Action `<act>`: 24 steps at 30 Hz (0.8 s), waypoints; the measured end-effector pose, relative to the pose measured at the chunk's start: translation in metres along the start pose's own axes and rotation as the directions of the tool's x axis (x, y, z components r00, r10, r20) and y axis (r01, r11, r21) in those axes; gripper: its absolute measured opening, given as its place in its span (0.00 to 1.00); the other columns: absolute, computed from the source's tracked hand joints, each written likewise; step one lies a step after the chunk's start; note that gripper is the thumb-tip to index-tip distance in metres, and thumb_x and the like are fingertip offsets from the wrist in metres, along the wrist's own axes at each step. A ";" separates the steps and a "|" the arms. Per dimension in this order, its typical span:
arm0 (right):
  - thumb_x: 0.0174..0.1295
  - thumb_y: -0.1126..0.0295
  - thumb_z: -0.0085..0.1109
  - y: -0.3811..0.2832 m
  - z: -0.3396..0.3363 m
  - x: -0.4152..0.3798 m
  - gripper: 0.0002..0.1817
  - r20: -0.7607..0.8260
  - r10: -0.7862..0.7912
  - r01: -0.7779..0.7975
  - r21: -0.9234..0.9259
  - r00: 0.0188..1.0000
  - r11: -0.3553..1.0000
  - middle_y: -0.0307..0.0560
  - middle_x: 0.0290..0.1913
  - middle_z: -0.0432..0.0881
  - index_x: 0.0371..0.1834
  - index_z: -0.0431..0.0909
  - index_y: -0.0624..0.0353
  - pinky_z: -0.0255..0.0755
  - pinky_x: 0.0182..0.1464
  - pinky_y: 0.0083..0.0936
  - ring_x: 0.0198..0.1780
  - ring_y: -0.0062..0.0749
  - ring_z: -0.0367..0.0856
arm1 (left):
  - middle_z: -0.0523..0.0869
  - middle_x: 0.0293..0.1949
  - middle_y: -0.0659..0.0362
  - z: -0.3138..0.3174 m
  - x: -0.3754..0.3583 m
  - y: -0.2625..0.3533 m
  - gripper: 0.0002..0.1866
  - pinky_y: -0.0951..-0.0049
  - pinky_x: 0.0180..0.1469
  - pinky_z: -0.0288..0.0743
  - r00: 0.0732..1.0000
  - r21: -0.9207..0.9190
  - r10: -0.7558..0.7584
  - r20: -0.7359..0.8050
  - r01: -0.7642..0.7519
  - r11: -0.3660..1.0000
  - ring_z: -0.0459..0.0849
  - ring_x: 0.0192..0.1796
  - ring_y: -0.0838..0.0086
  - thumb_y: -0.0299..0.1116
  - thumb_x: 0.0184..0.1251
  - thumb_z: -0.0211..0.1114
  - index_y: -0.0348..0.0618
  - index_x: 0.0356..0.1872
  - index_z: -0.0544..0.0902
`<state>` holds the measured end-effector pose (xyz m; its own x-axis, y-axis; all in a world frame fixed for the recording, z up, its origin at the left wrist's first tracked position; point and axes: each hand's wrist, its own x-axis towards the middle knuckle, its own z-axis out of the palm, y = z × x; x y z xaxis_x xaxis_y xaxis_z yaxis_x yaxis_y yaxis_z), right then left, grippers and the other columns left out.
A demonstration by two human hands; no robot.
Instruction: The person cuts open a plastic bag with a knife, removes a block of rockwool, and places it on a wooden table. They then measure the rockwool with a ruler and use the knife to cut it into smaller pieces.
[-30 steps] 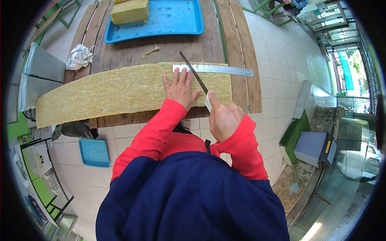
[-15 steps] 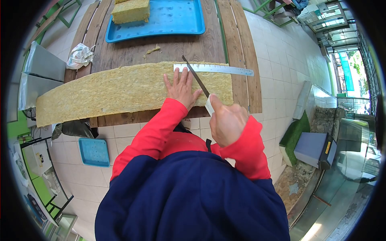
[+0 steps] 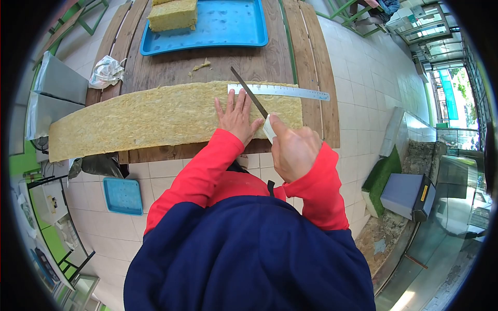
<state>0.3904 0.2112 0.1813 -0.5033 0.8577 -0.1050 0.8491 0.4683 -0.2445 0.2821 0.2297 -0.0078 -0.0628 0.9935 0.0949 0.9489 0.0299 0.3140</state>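
A long yellowish slab of mineral wool [image 3: 150, 118] lies across the wooden table [image 3: 218, 61], its left end reaching past the table edge. On the slab's far edge rests a metal ruler [image 3: 290, 92], sticking out to the right. My left hand [image 3: 237, 116] is spread flat on the slab, its fingertips at the ruler's left end. In my right hand [image 3: 295, 150] is a knife [image 3: 250, 93] with a long dark blade and white handle. The blade points away and to the left, crossing over the ruler's left part beside my left fingers.
A blue tray [image 3: 228, 44] with stacked mineral wool blocks [image 3: 174, 15] stands at the far side. Small scraps [image 3: 201, 65] and a crumpled white plastic bag [image 3: 107, 71] lie on the table. Another blue tray [image 3: 123, 196] is on the floor at left; a grey box [image 3: 407, 196] stands at right.
The knife and my right hand have shifted slightly to the left and away from me, drawing the blade tip further past the ruler. My left hand stays in place on the slab.
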 end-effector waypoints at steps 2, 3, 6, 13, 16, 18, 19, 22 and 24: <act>0.50 0.77 0.51 0.000 0.000 0.001 0.20 0.010 0.003 -0.003 -0.004 1.000 1.000 0.58 0.17 0.76 0.49 0.73 0.66 0.71 0.27 0.42 0.22 0.53 0.77 | 0.55 0.69 0.58 0.001 0.000 -0.001 0.39 0.43 0.67 0.28 1.000 -0.016 0.000 -0.003 0.000 1.000 0.44 0.72 0.60 0.59 0.59 0.49 0.45 0.66 0.58; 0.49 0.77 0.51 0.000 0.001 0.002 0.20 0.022 0.007 -0.007 -0.009 1.000 1.000 0.58 0.17 0.76 0.49 0.73 0.66 0.71 0.28 0.42 0.23 0.53 0.77 | 0.55 0.69 0.58 0.001 0.000 -0.001 0.39 0.43 0.67 0.28 1.000 -0.006 0.003 -0.002 -0.003 1.000 0.44 0.72 0.60 0.59 0.60 0.49 0.45 0.66 0.58; 0.50 0.77 0.51 0.002 0.004 0.004 0.20 0.049 0.014 -0.013 -0.014 0.999 1.000 0.58 0.17 0.76 0.49 0.73 0.66 0.70 0.28 0.43 0.23 0.53 0.77 | 0.55 0.69 0.57 0.003 -0.001 -0.001 0.39 0.43 0.67 0.28 1.000 0.003 0.009 -0.012 -0.009 1.000 0.44 0.72 0.60 0.60 0.60 0.49 0.44 0.66 0.58; 0.49 0.76 0.51 -0.004 -0.006 0.002 0.19 0.041 -0.004 0.004 -0.019 0.999 1.000 0.58 0.17 0.76 0.48 0.73 0.65 0.71 0.28 0.42 0.23 0.53 0.77 | 0.54 0.69 0.57 0.003 0.001 0.000 0.39 0.43 0.67 0.28 1.000 -0.002 0.001 0.004 -0.001 1.000 0.44 0.72 0.59 0.58 0.59 0.51 0.43 0.66 0.57; 0.49 0.76 0.51 -0.012 -0.015 0.000 0.19 0.063 -0.007 0.011 -0.071 0.998 0.997 0.57 0.17 0.76 0.47 0.73 0.65 0.72 0.28 0.42 0.23 0.53 0.78 | 0.53 0.69 0.57 0.000 0.001 0.000 0.39 0.43 0.67 0.28 1.000 0.007 -0.005 0.021 0.004 1.000 0.43 0.72 0.59 0.56 0.58 0.53 0.43 0.67 0.56; 0.48 0.76 0.51 -0.020 -0.017 0.001 0.15 0.072 0.015 -0.008 -0.096 0.997 0.995 0.57 0.17 0.76 0.41 0.74 0.65 0.73 0.28 0.42 0.22 0.53 0.78 | 0.53 0.69 0.57 0.003 0.002 -0.001 0.40 0.42 0.67 0.29 1.000 -0.011 -0.001 0.008 0.001 1.000 0.44 0.72 0.59 0.55 0.58 0.54 0.43 0.67 0.56; 0.48 0.76 0.51 -0.021 -0.015 0.003 0.15 0.071 0.015 -0.008 -0.097 0.997 0.995 0.57 0.17 0.76 0.41 0.74 0.65 0.73 0.28 0.42 0.22 0.53 0.78 | 0.54 0.69 0.57 0.005 0.002 -0.001 0.40 0.42 0.67 0.29 1.000 -0.027 0.002 -0.004 -0.002 1.000 0.44 0.72 0.59 0.54 0.57 0.54 0.43 0.67 0.56; 0.47 0.76 0.51 -0.017 -0.003 0.014 0.10 0.066 0.020 -0.014 -0.095 0.998 0.995 0.57 0.17 0.76 0.35 0.73 0.64 0.73 0.29 0.42 0.23 0.54 0.78 | 0.55 0.68 0.57 0.013 0.002 -0.004 0.39 0.41 0.67 0.30 0.998 0.029 0.023 -0.055 -0.022 0.999 0.45 0.71 0.59 0.53 0.57 0.55 0.43 0.67 0.56; 0.47 0.77 0.51 -0.011 0.007 0.020 0.07 0.004 -0.075 0.076 -0.062 0.997 0.995 0.57 0.17 0.76 0.32 0.72 0.64 0.73 0.30 0.41 0.24 0.54 0.78 | 0.56 0.68 0.57 0.018 0.002 -0.006 0.39 0.41 0.67 0.30 0.996 0.058 0.035 -0.081 -0.030 0.998 0.45 0.71 0.59 0.54 0.57 0.55 0.44 0.67 0.57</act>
<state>0.3693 0.2220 0.1755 -0.5666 0.8190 -0.0904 0.8169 0.5440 -0.1915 0.2820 0.2331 -0.0264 -0.0543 0.9818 0.1820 0.9666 0.0060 0.2560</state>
